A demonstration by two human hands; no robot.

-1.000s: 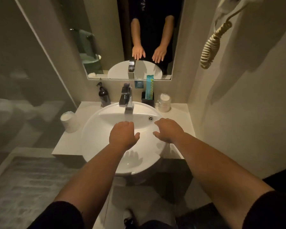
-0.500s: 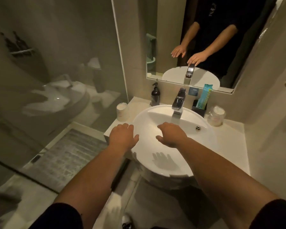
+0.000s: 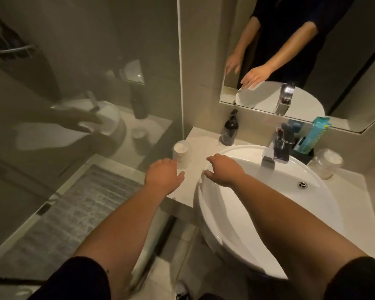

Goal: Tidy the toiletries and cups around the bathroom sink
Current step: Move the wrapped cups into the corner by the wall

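Round glossy white sink (image 3: 243, 213), landmark for all below. Left hand (image 3: 162, 176) hangs palm down, fingers loosely spread, empty, over the matte pale tabletop (image 3: 204, 139) left of the sink, just short of a white cylindrical cup (image 3: 181, 154). Right hand (image 3: 223, 169) also spread and empty, over the sink's left rim. Behind the sink: dark smooth pump bottle (image 3: 230, 129) back-left, square chrome faucet (image 3: 277, 150), black holder with a teal flat packet (image 3: 313, 135) back-right. Clear plastic-wrapped cup (image 3: 326, 163) right of the sink.
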